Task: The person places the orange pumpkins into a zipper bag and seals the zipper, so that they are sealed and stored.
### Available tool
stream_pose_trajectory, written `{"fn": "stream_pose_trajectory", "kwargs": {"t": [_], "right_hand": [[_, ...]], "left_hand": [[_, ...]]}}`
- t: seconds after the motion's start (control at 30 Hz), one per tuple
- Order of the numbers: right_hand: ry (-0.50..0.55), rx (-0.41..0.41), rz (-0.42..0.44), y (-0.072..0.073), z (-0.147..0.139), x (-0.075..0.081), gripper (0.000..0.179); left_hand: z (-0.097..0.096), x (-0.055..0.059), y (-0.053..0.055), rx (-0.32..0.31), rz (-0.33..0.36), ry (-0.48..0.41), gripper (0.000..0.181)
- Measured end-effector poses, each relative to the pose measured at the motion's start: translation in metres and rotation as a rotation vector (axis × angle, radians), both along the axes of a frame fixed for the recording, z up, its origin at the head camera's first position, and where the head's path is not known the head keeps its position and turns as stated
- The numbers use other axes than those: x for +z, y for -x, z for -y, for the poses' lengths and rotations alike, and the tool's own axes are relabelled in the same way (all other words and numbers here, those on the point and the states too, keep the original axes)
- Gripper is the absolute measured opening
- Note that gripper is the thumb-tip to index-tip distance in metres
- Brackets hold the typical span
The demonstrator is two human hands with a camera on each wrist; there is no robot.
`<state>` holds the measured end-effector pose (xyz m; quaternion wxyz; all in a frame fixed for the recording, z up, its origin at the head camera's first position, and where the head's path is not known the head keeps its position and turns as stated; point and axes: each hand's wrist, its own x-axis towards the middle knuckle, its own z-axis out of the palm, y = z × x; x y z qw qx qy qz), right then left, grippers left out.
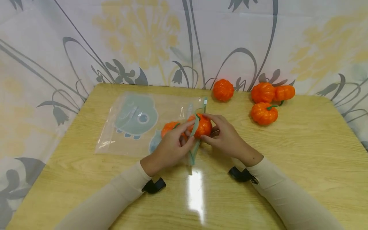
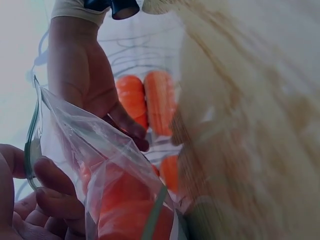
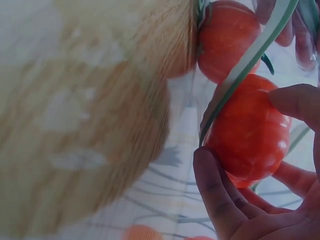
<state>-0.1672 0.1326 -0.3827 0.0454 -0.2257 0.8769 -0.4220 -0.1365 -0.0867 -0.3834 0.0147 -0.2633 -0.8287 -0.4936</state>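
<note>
A clear zip bag (image 1: 169,102) with a green dinosaur print lies on the table, its green-edged mouth toward the right. One small orange pumpkin (image 1: 169,127) is inside it, partly hidden by my left hand (image 1: 172,143). That hand pinches the bag's edge at the mouth, as the left wrist view also shows. Right at the opening, my right hand (image 1: 227,137) grips a second orange pumpkin (image 3: 250,132) between thumb and fingers. In the right wrist view the bag's green rim (image 3: 250,60) crosses in front of part of this pumpkin.
One pumpkin (image 1: 223,90) stands at the table's back edge. Farther right, three more sit close together, the nearest pumpkin (image 1: 264,113) with a green stem. A patterned cloth (image 1: 218,41) hangs behind the wooden table (image 1: 302,153). Black straps are on both wrists.
</note>
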Motion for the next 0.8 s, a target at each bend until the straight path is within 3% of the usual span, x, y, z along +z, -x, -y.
{"fn": "stream_pose_trajectory", "kwargs": {"t": [0.43, 0.8], "right_hand": [[-0.069, 0.009, 0.014, 0.0039, -0.0014, -0.0019, 0.073], [-0.034, 0.015, 0.038, 0.0028, -0.0013, -0.0048, 0.074]], "left_hand": [[-0.0017, 0.0017, 0.0022, -0.039, -0.068, 0.107, 0.052], [-0.0018, -0.0005, -0.0012, -0.058, -0.039, 0.235, 0.057]]}}
